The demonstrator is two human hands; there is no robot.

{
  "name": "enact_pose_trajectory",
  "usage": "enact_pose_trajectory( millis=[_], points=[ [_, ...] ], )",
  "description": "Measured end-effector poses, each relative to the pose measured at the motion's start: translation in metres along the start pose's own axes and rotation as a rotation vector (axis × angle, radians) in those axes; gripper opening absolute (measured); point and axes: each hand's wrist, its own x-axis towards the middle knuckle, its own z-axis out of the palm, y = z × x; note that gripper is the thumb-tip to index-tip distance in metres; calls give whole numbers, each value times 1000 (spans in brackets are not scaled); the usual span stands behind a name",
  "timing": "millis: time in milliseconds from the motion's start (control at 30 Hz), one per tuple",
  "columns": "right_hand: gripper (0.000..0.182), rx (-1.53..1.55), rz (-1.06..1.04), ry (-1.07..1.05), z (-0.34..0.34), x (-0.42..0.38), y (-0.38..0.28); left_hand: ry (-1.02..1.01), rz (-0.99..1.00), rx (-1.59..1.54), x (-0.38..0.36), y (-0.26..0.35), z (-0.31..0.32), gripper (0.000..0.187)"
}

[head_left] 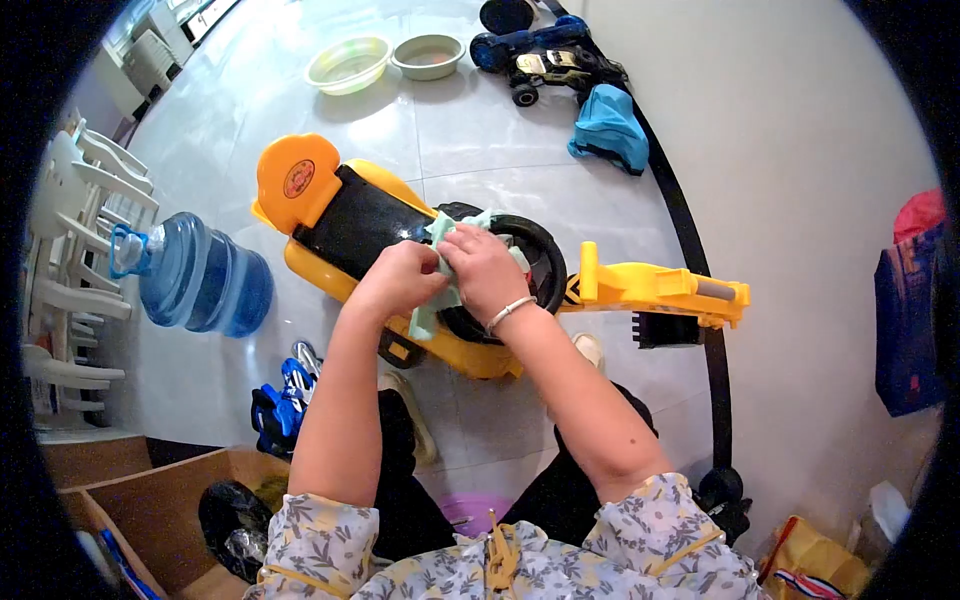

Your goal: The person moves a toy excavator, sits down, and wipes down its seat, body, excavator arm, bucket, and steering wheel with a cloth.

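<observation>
A pale green cloth [424, 322] is bunched between my two hands, over the yellow ride-on toy excavator [400, 190]. My left hand [405, 275] is closed, its fingers pinching the cloth's near side. Against the cloth's upper part, beside the black steering wheel [545, 250], my right hand [480, 265] has its fingers bent over the fabric. Part of the wheel is hidden behind my right hand and the cloth. The toy has a black seat, an orange backrest [298, 180] with a round sticker, and a yellow digger arm [650, 290] pointing right.
A blue water jug [205, 275] lies left, near stacked white chairs [75, 220]. Two basins [428, 57], toy vehicles [550, 68] and a blue cloth item [610, 130] are farther back. A cardboard box [160, 500] sits lower left; a wall [800, 200] bounds the right.
</observation>
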Motion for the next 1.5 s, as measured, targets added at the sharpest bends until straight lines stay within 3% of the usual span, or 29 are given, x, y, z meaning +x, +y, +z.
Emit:
enact_pose_trajectory(
  millis=[67,167,200,267,400,633,867,967,1133,1300,1433,1500],
  points=[
    [27,-25,-29,60,1,-8,-7,-17,71,9,2,-6,1,23],
    [28,-63,-60,71,-12,-20,-17,397,154,-88,1,-7,17,41],
    [28,-80,-91,70,-14,-25,-20,397,158,-89,0,-3,19,41],
    [28,-106,-109,23,-19,-34,-25,337,365,76,-2,3,22,51],
    [29,-142,-139,-28,-34,-54,-35,172,403,277,-14,10,26,51],
    [21,-96,-85,-104,-63,-85,-22,166,622,607,-34,4,44,33],
    [18,-253,7,-89,-79,-100,-15,258,715,654,-41,21,67,32],
    [16,-334,102,-173,-88,-102,-19,198,729,564,-38,28,78,37],
    [24,-422,169,-125,-84,-112,-14,223,799,419,-28,32,99,49],
    [35,-505,155,-88,-62,-120,-5,248,706,332,-34,45,98,51],
    [36,-474,204,-192,-70,-111,-12,258,687,413,-38,50,87,51],
    [36,-436,240,-258,-79,-104,-18,193,542,594,-42,53,77,52]
  ],
)
